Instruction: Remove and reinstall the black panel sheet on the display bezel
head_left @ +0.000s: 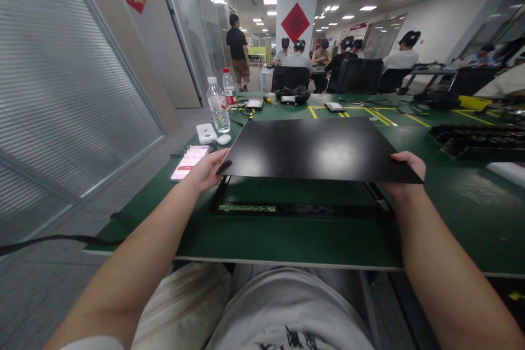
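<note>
Black panel (315, 149) between both hands

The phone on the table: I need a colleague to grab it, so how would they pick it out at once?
Start at the green table and go to its left edge, beside the left hand gripping the black panel. The phone lies flat there with a lit pink-and-white screen. The white charger box and the clear bottle behind it have no screen.
</note>
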Action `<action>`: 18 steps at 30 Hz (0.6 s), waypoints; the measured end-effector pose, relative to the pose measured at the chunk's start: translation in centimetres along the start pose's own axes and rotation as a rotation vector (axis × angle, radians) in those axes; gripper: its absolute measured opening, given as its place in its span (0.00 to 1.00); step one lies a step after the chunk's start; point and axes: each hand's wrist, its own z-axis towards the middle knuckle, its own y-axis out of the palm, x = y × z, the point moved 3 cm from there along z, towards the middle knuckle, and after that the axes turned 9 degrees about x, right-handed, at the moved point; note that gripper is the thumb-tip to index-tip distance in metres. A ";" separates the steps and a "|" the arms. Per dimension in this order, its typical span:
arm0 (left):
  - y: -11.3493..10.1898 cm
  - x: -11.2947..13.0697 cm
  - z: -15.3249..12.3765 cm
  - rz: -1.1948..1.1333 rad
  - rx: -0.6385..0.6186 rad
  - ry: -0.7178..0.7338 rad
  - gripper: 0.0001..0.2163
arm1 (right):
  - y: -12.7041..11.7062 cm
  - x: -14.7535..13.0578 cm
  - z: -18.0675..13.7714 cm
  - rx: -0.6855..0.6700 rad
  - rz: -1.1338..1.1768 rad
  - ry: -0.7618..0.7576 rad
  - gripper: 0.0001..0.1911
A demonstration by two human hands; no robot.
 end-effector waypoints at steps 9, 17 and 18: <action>-0.7 1.2 0.1 -0.049 0.046 0.198 0.18 | -0.4 0.9 -0.5 -0.015 -0.540 0.096 0.15; -1.6 1.5 0.7 -0.039 0.019 0.277 0.18 | -1.0 1.5 0.6 -0.012 -0.713 0.172 0.07; -1.5 1.6 0.6 -0.028 0.010 0.286 0.19 | -1.1 1.5 0.9 0.006 -0.693 0.159 0.07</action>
